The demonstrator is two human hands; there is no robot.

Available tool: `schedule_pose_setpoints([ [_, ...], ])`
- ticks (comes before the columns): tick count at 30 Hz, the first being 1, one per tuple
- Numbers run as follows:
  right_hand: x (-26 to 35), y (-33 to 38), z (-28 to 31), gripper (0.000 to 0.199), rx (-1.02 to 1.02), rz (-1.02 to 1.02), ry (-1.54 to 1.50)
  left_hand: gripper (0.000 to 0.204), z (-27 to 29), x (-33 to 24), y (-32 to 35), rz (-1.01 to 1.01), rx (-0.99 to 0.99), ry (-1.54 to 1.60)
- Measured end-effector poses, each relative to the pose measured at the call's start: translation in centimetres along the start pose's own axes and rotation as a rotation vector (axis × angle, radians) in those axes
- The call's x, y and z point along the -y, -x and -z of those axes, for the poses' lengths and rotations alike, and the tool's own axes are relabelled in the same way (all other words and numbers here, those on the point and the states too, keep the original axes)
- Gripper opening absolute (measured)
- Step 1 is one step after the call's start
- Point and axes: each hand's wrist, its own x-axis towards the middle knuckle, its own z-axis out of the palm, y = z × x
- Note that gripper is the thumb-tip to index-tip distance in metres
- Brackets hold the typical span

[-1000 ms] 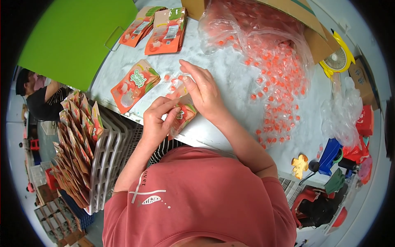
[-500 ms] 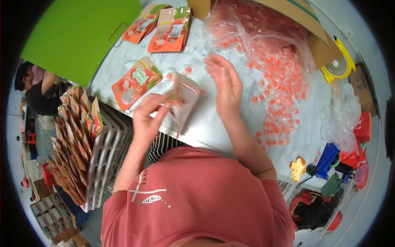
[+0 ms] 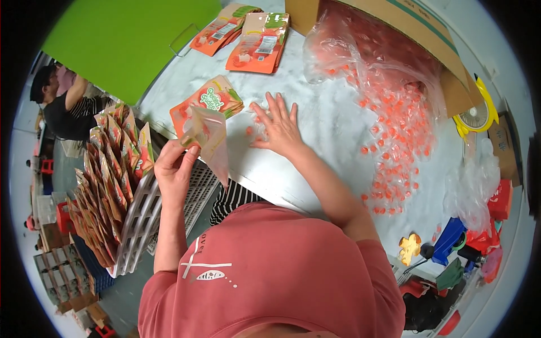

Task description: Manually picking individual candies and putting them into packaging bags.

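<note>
Left fingers pinch a pale pinkish pouch tapering to a point.

The near T-shirt is dusty red with a white line-and-fish print; the trousers show black and white stripes. The opened pouch is pale pinkish. Far-left stacked pouches run beige to orange-red with green corners. Right, the wrapped sweets glow orange-red in clear film on a mottled grey-white table. The far-left panel is lime green, the far-right fan yellow-framed.
</note>
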Motion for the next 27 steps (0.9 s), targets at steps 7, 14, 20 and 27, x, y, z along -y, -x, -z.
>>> schedule_pose_setpoints([
  [7,-0.6,-3.3,-0.6,0.084,0.115,0.145,0.085,0.011,0.3,0.7,0.3,-0.005,0.041,-0.067],
  [14,-1.3,-3.4,-2.7,0.034,-0.116,0.27,0.166,0.011,0.3,1.3,0.1,0.015,0.036,-0.085],
  [20,-1.5,-2.2,-1.4,0.014,-0.282,-0.001,-0.307,0.019,-1.7,0.1,-0.6,-0.001,0.096,-0.12],
  [27,3.9,-2.4,10.4,0.016,-0.516,-0.594,-1.8,0.021,-5.0,-0.8,-2.0,-0.185,0.241,-0.302],
])
